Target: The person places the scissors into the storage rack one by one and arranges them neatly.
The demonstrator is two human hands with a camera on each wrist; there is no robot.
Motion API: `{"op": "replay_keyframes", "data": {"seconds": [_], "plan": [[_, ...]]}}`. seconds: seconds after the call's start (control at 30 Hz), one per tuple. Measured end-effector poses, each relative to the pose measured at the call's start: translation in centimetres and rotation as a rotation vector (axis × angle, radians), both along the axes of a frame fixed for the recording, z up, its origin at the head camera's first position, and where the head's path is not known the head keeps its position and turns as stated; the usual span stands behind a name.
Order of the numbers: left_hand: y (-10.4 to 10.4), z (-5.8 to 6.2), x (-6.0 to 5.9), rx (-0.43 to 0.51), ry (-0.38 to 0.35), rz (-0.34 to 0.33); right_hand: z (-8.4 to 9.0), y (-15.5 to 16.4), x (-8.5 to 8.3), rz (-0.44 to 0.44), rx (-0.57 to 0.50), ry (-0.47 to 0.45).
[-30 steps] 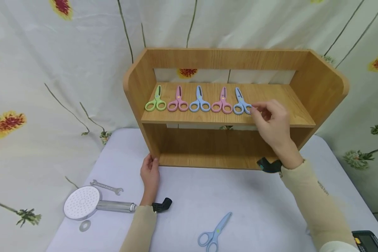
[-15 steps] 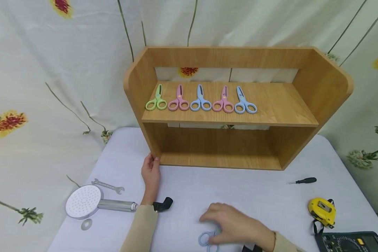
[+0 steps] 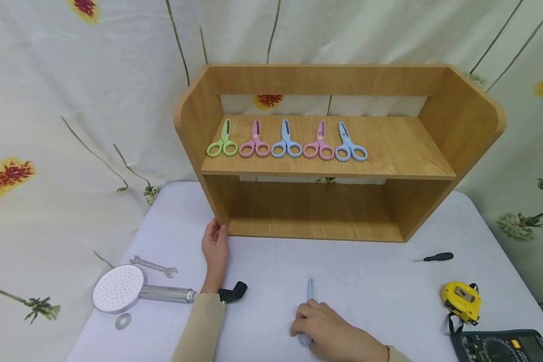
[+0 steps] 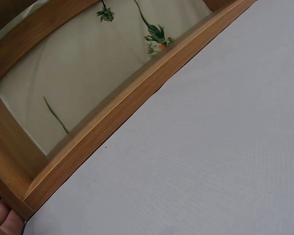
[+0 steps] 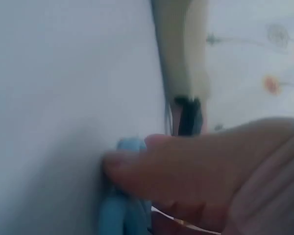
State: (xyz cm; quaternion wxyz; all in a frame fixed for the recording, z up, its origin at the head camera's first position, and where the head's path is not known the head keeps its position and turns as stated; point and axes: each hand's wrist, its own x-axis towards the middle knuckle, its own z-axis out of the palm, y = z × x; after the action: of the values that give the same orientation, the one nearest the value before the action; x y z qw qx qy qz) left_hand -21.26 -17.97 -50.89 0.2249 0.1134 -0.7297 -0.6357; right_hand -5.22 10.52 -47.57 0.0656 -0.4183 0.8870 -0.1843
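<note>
In the head view, my right hand point(image 3: 326, 329) pinches a pair of blue scissors point(image 3: 310, 289) low over the white table, its blades pointing away from me. The right wrist view shows the thumb against the blue handles point(image 5: 115, 213), blurred. My left hand point(image 3: 215, 249) holds the lower left corner of a two-tier wooden shelf point(image 3: 321, 176); its fingers point(image 4: 1, 215) show beside that corner in the left wrist view. On the upper tier lie green scissors point(image 3: 225, 137), pink scissors point(image 3: 255, 140), blue scissors point(image 3: 286, 140), more pink scissors point(image 3: 320, 142) and more blue scissors point(image 3: 349, 143) in a row.
At left on the table point(image 3: 262, 281) lie a shower head point(image 3: 119, 289), a wrench point(image 3: 154, 265) and a metal washer point(image 3: 123, 321). To the right are a screwdriver point(image 3: 436, 257), a yellow tape measure point(image 3: 461, 300) and a multimeter point(image 3: 500, 347). A flowered cloth point(image 3: 95, 100) hangs behind.
My right hand has left the blue scissors at the row's right end, come down to the table and taken hold of the blue scissors there, turning their blades straighter. The left hand stays put.
</note>
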Motion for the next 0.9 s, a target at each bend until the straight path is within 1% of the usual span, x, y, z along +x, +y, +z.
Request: {"op": "replay_keyframes", "data": {"seconds": [0.03, 0.07, 0.17, 0.3, 0.37, 0.4, 0.43, 0.5, 0.57, 0.63, 0.67, 0.8, 0.9], "plan": [[0.0, 0.0, 0.0, 0.000, -0.003, -0.001, 0.1, 0.2, -0.4, -0.034, -0.005, -0.022], [0.0, 0.1, 0.0, -0.001, -0.005, 0.003, 0.1, 0.5, -0.8, -0.068, -0.016, -0.023], [0.2, 0.1, 0.1, -0.010, -0.018, 0.020, -0.3, 1.3, -2.1, -0.154, -0.091, -0.004], [0.4, 0.0, 0.3, -0.026, -0.053, 0.033, -1.2, 2.5, -3.3, -0.239, -0.218, 0.062], [0.4, -0.1, 0.5, -0.030, -0.058, 0.028, -1.5, 2.7, -3.5, -0.314, -0.278, 0.096], [0.4, -0.2, 0.6, -0.030, -0.053, 0.025, -1.7, 2.8, -3.6, -0.365, -0.290, 0.102], [0.6, 0.3, 0.9, -0.030, -0.049, 0.022, -1.8, 2.8, -3.6, -0.420, -0.284, 0.104], [0.6, 0.3, 0.9, -0.032, -0.036, 0.021, -1.7, 2.7, -3.7, -0.526, -0.242, 0.080], [0.5, 0.3, 0.9, -0.032, -0.032, 0.017, -1.4, 2.7, -3.8, -0.594, -0.180, 0.025], [0.5, 0.3, 0.8, -0.037, -0.040, 0.016, -1.1, 2.8, -4.0, -0.624, -0.128, -0.027], [0.3, -0.2, 0.5, -0.036, -0.040, 0.015, -1.0, 2.9, -4.1, -0.633, -0.120, -0.050], [0.2, 0.0, 0.3, -0.033, -0.042, 0.013, -0.7, 3.3, -4.5, -0.644, -0.110, -0.114], [0.3, 0.2, 0.1, -0.035, -0.029, 0.018, -0.7, 3.6, -4.9, -0.624, -0.111, -0.155]]}}
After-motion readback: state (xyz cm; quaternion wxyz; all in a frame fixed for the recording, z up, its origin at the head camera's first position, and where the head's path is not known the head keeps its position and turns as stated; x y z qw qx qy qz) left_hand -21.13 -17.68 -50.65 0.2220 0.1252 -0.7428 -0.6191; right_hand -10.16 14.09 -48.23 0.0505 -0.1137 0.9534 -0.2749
